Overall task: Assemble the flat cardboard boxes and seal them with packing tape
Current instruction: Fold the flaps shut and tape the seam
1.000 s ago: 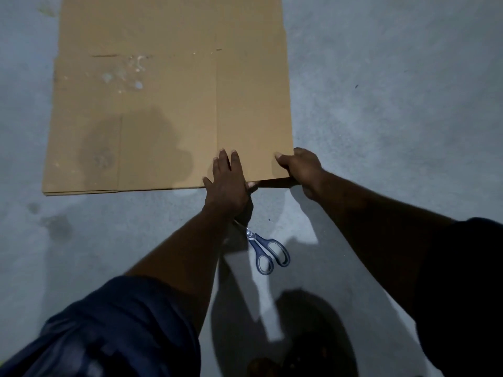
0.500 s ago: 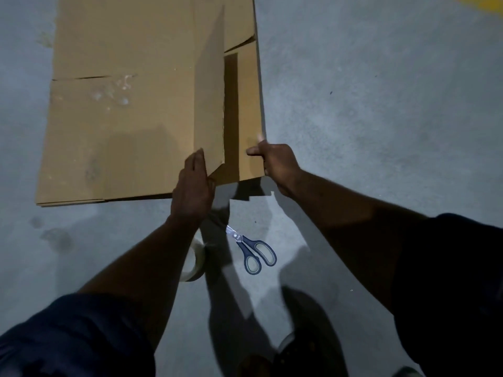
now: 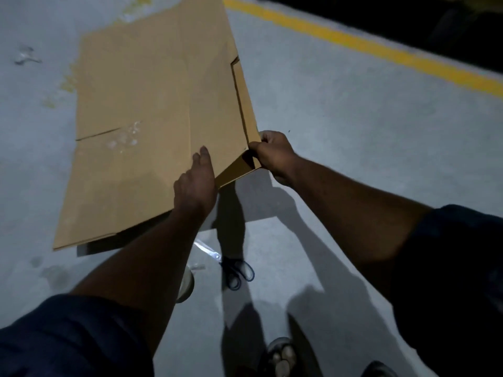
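Note:
A large flat brown cardboard box is lifted off the grey floor at its near edge, tilted up toward me. My left hand holds its near edge, thumb side up, with the fingers hidden behind the upper panel. My right hand pinches the near right corner, where the two layers are parting into a gap. A roll of packing tape lies on the floor beside my left forearm, partly hidden by it.
Blue-handled scissors lie on the floor just below the box, near the tape. A yellow painted line crosses the floor at the upper right, with darkness beyond it. My foot shows at the bottom.
The box has risen off the floor and tilted. My right hand moved to the near right corner and spread the layers. The view swung up, bringing the yellow line into sight.

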A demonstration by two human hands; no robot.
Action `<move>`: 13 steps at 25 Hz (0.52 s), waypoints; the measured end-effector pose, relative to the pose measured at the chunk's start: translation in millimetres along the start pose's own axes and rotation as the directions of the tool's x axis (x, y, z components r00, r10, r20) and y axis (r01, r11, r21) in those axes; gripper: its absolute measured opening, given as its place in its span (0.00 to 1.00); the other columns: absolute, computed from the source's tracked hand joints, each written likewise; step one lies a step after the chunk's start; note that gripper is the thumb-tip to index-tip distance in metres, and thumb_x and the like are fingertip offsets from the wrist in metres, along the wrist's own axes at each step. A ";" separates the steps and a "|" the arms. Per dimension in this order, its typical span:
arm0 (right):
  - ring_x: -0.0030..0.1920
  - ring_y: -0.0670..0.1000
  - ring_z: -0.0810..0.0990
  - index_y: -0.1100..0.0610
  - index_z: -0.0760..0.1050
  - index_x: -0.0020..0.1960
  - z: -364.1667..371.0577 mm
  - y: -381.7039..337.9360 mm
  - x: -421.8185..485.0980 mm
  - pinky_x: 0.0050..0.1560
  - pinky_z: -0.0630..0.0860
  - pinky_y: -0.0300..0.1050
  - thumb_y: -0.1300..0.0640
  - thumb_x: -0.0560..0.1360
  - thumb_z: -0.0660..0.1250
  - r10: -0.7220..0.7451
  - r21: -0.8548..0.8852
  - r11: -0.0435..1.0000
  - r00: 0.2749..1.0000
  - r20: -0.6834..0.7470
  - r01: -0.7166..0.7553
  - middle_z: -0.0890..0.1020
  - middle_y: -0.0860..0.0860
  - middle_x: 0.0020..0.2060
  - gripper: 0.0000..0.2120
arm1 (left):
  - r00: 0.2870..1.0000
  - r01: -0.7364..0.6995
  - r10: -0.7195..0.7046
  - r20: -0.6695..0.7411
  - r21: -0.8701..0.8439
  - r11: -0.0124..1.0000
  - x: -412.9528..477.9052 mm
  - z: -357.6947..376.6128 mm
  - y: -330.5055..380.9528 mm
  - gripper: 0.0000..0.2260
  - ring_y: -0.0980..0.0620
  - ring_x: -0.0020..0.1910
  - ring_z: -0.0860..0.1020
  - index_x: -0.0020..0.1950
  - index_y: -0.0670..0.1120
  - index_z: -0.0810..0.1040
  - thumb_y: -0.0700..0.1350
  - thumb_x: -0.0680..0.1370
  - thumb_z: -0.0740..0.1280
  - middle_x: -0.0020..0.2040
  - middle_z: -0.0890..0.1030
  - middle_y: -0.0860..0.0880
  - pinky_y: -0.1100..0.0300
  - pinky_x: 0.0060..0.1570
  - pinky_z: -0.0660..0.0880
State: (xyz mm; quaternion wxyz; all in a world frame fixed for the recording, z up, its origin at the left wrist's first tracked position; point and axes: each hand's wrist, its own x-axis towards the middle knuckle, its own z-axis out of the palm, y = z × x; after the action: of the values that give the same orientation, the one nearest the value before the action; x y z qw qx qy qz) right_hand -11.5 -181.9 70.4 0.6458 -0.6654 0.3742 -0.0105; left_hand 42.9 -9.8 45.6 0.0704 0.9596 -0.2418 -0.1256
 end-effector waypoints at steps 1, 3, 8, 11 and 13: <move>0.38 0.52 0.75 0.56 0.70 0.39 -13.0 -12.1 -7.7 0.35 0.70 0.43 0.64 0.74 0.69 -0.019 -0.028 0.999 0.999 -0.034 0.018 0.75 0.54 0.36 0.09 | 1.000 -0.029 0.029 -0.009 -0.026 0.999 -4.1 -10.4 13.1 0.38 0.39 0.57 0.80 0.81 0.45 0.50 0.37 0.77 0.69 0.76 0.66 0.41 0.46 0.50 0.77; 0.39 0.51 0.73 0.57 0.70 0.43 -36.3 -32.3 -25.6 0.37 0.70 0.44 0.62 0.75 0.68 -0.061 -0.060 0.997 0.995 -0.079 0.056 0.73 0.54 0.38 0.07 | 0.997 -0.078 0.076 -0.026 -0.087 0.993 -15.0 -30.2 39.4 0.40 0.39 0.58 0.80 0.81 0.46 0.50 0.38 0.76 0.71 0.76 0.67 0.41 0.43 0.54 0.77; 0.41 0.52 0.73 0.61 0.73 0.48 -100.2 -72.0 -87.7 0.39 0.70 0.45 0.61 0.76 0.67 -0.159 -0.131 0.982 0.962 -0.220 0.133 0.74 0.56 0.41 0.05 | 0.982 -0.177 0.164 -0.098 -0.143 0.974 -47.2 -77.5 105.3 0.40 0.41 0.60 0.79 0.82 0.48 0.49 0.40 0.77 0.71 0.76 0.67 0.42 0.45 0.56 0.76; 0.39 0.52 0.76 0.63 0.74 0.49 -141.4 -92.3 -136.7 0.37 0.73 0.46 0.62 0.75 0.66 -0.201 -0.147 0.976 0.930 -0.309 0.162 0.77 0.55 0.40 0.05 | 0.969 -0.231 0.212 -0.125 -0.171 0.958 -73.4 -97.5 146.1 0.41 0.40 0.60 0.79 0.82 0.49 0.49 0.40 0.77 0.71 0.76 0.68 0.43 0.44 0.56 0.78; 0.39 0.54 0.77 0.64 0.74 0.51 -163.3 -105.5 -169.3 0.37 0.76 0.49 0.63 0.74 0.66 -0.230 -0.168 0.969 0.910 -0.346 0.181 0.78 0.57 0.40 0.07 | 0.965 -0.239 0.201 -0.168 -0.249 0.939 -97.7 -105.6 170.1 0.41 0.40 0.57 0.80 0.82 0.49 0.50 0.37 0.76 0.71 0.72 0.73 0.43 0.45 0.53 0.80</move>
State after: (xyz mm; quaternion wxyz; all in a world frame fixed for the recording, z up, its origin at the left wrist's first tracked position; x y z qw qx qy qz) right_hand -163.4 -246.4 268.4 0.5155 -0.7288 0.4147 -0.1764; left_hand -87.2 -103.4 200.3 0.2296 0.9146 -0.3229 -0.0810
